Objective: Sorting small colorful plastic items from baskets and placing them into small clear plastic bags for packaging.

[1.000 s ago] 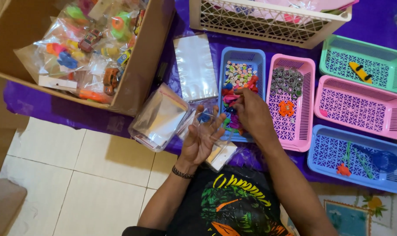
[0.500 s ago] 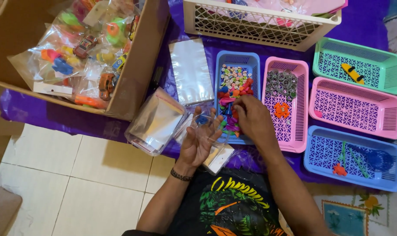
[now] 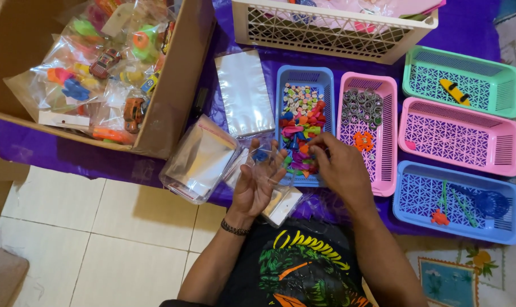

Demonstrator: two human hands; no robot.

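Note:
My left hand [image 3: 258,185] is raised palm up and holds a small clear plastic bag [image 3: 267,162] with a blue piece inside. My right hand [image 3: 337,165] reaches into the narrow blue basket [image 3: 303,77], its fingertips pinched among the coloured balloons [image 3: 303,133] at the near end. Small pastel beads fill the far end of that basket. A pink basket [image 3: 385,113] beside it holds grey rings and an orange toy [image 3: 363,140].
A cardboard box [image 3: 172,96] of bagged toys stands at the left. Stacks of clear bags [image 3: 201,159] and a flat sheet pile [image 3: 243,91] lie on the purple cloth. To the right are green, pink and blue baskets [image 3: 456,202]; a cream crate [image 3: 331,28] is behind.
The view has shifted slightly. My right hand stays in the blue basket, fingers working among the balloons; my left hand keeps the small bag raised.

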